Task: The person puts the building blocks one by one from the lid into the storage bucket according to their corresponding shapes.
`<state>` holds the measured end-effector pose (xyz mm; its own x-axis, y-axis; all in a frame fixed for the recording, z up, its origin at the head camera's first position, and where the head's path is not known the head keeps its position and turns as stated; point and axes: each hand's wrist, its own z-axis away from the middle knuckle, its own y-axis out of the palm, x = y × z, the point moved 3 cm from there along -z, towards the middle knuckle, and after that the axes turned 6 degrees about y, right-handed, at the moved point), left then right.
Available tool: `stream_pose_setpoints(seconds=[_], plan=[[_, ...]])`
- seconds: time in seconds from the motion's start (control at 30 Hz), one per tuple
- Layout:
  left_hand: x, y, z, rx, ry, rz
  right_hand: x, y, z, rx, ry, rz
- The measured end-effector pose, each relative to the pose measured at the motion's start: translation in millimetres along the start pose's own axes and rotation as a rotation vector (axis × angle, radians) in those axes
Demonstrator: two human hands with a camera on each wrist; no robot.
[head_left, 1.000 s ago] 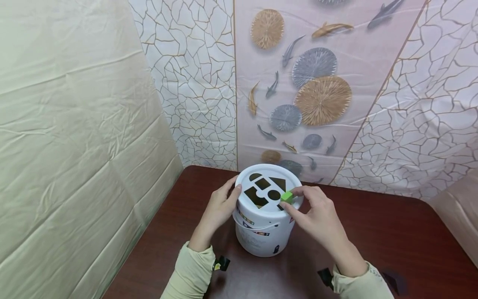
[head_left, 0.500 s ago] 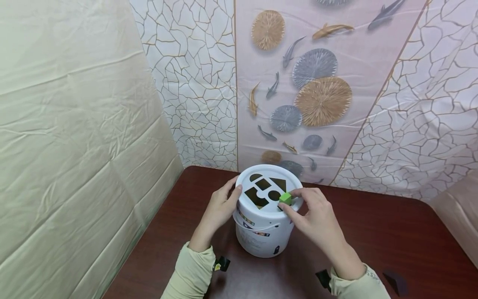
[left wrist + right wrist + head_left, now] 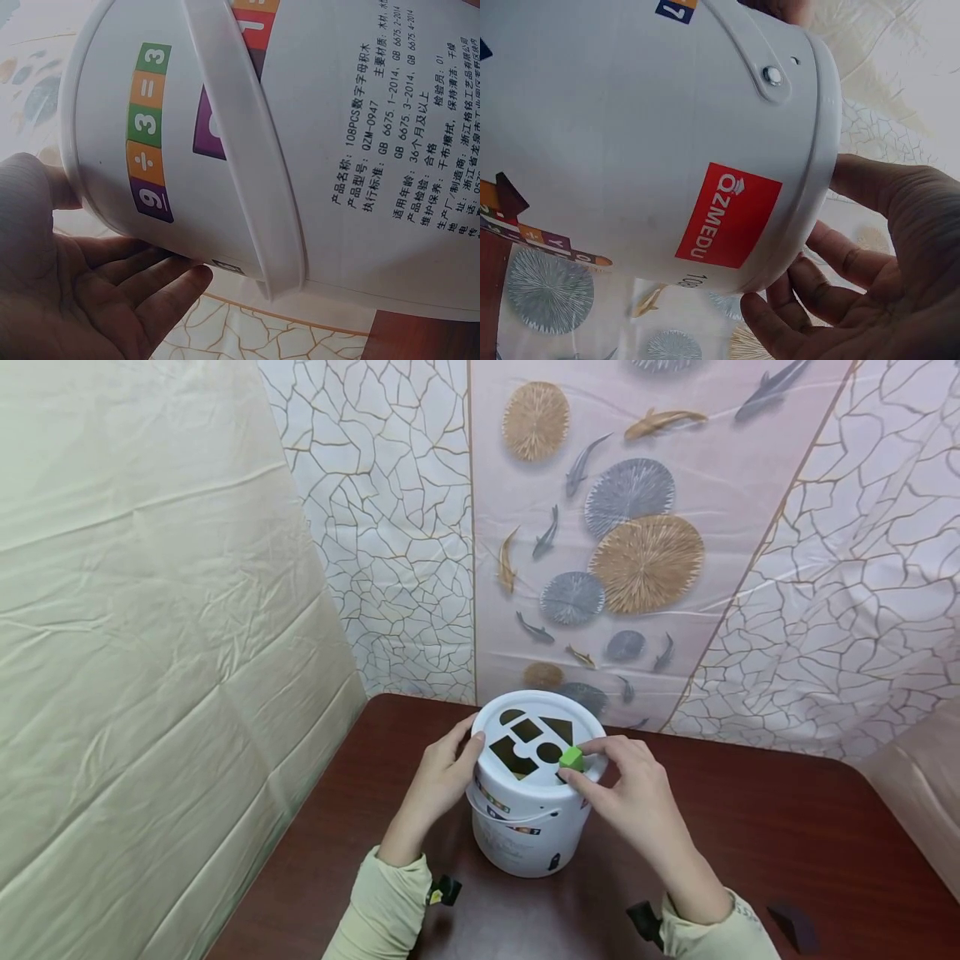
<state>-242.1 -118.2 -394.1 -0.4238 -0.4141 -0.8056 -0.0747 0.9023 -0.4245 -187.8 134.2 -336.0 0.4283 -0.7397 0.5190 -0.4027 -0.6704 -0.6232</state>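
Note:
A white bucket (image 3: 517, 842) stands upright on the table, its lid (image 3: 506, 790) cut with several dark holes of different shapes. My left hand (image 3: 442, 772) holds the bucket's left edge: the thumb lies over the lid's rim, the fingers along the side. In the left wrist view those fingers (image 3: 176, 289) touch the wall near the rim. Over the lid's right part, my right hand (image 3: 637, 785) pinches a small green block (image 3: 572, 758) between thumb and fingers. The block covers part of a hole near the rim. In the right wrist view the lid's edge hides it.
Down the bucket's front hangs its white handle (image 3: 517, 820). The brown table (image 3: 780, 827) reaches up to a patterned cloth backdrop (image 3: 405, 568), with a plain cloth wall (image 3: 172, 635) at the left. A dark flat piece (image 3: 795, 927) lies at the lower right.
My right hand has shifted slightly left with the green block, which is turned a little and sits nearer the round hole. The left hand and bucket stay put.

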Motion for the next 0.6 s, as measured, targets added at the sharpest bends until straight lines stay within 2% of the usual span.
stream_pose_setpoints(seconds=[0.27,0.4,0.6], plan=[[-2.2,-0.2,0.1,0.004,-0.001,0.005,-1.9,-2.1,-0.5,0.069,0.065,0.001],[-2.6,-0.6,0.6,0.003,-0.002,0.003,-3.2,-2.2,0.1,0.065,0.046,0.001],[-2.1,-0.8,0.6,-0.002,0.001,0.003,-4.4,-3.9,1.4,0.004,-0.018,-0.017]])
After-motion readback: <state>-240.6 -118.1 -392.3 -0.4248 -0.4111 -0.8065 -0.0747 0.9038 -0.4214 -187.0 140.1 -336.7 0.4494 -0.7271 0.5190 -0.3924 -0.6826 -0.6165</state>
